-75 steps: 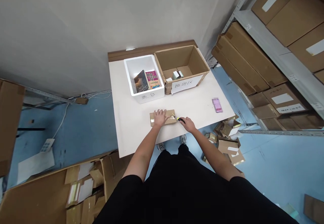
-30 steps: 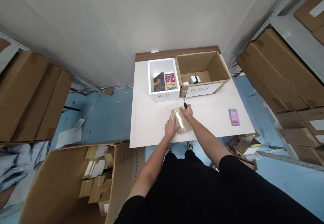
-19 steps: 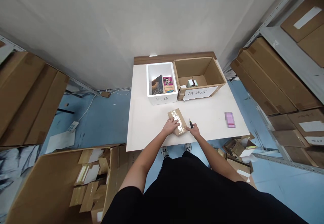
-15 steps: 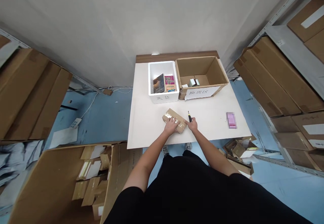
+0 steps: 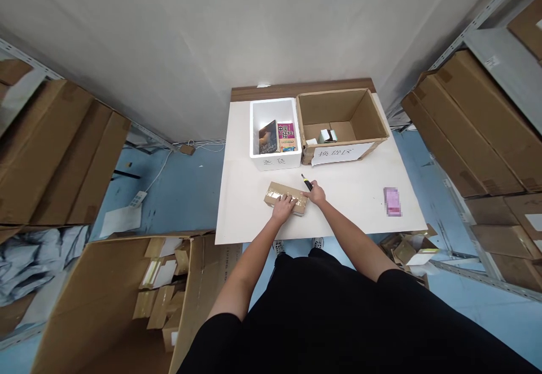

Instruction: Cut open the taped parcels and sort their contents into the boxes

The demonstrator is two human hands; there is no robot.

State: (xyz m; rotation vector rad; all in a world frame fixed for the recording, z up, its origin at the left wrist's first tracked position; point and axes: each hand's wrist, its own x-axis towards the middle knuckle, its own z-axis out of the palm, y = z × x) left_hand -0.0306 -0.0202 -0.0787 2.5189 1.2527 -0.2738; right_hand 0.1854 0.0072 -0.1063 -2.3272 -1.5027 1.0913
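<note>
Fingers of the left hand lay spread on the taped carton, near the front edge of the desk. The right hand's fingers were wrapped round a cutter. Desk surface separated that hand from the pink item, and the carton from the foam box behind.

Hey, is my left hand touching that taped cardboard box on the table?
Touching. The head view shows your left hand laid over the taped cardboard box, fingers spread across its top.
</note>
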